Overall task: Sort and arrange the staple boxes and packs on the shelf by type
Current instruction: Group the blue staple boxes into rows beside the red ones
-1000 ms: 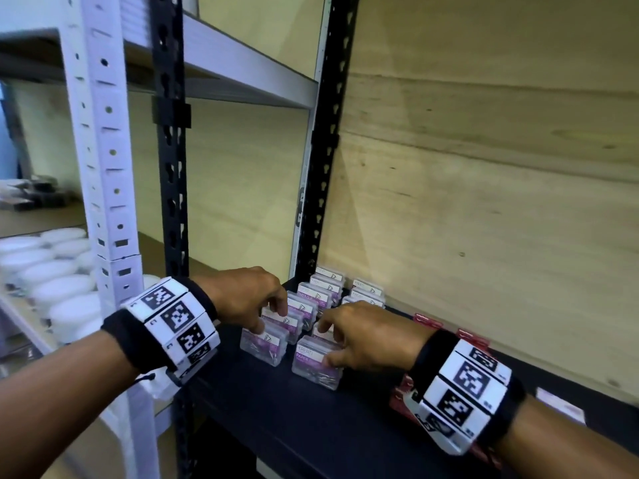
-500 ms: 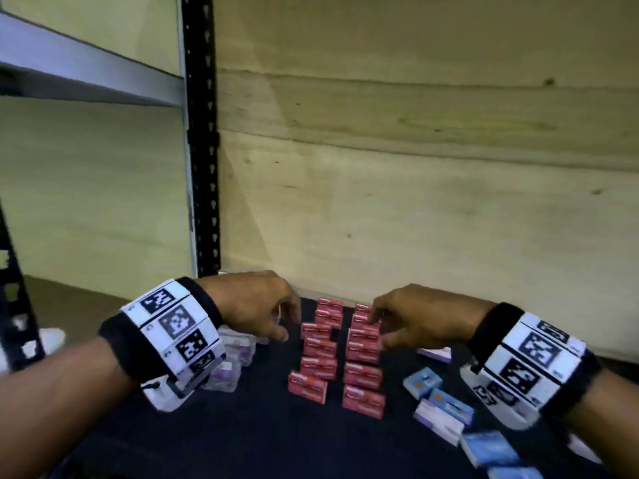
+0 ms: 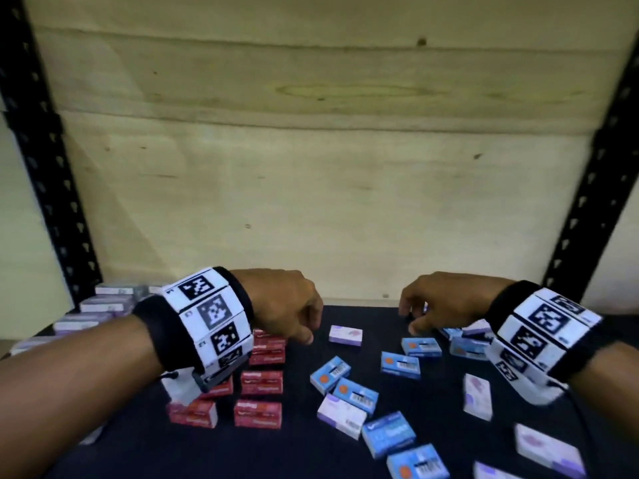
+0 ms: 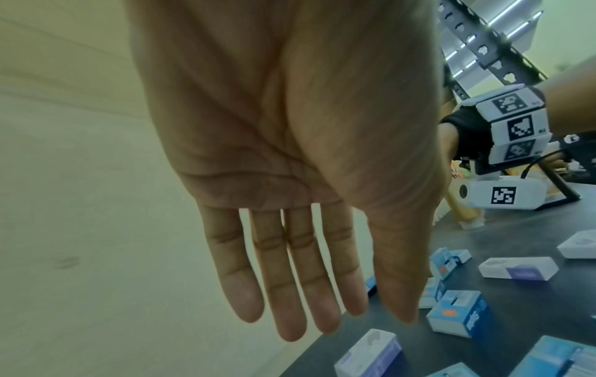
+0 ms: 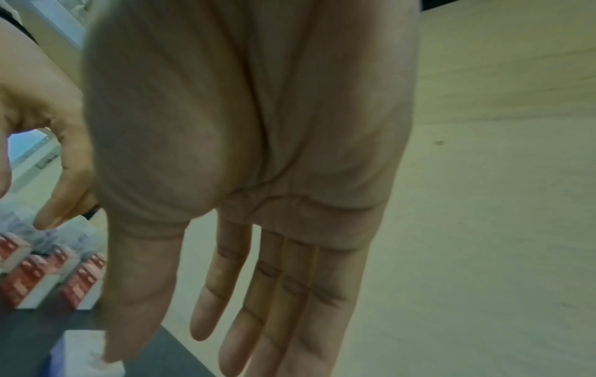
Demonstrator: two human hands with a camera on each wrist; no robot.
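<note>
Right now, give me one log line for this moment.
left hand open, empty | right hand open, empty | red boxes rowed | blue boxes scattered

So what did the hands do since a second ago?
Both hands let go of the clear purple staple packs at the left of the shelf and moved right. The left hand now hovers above the red boxes, and the right hand above the scattered blue boxes. Both are open and hold nothing. The red boxes stay in their two neat rows.
</note>
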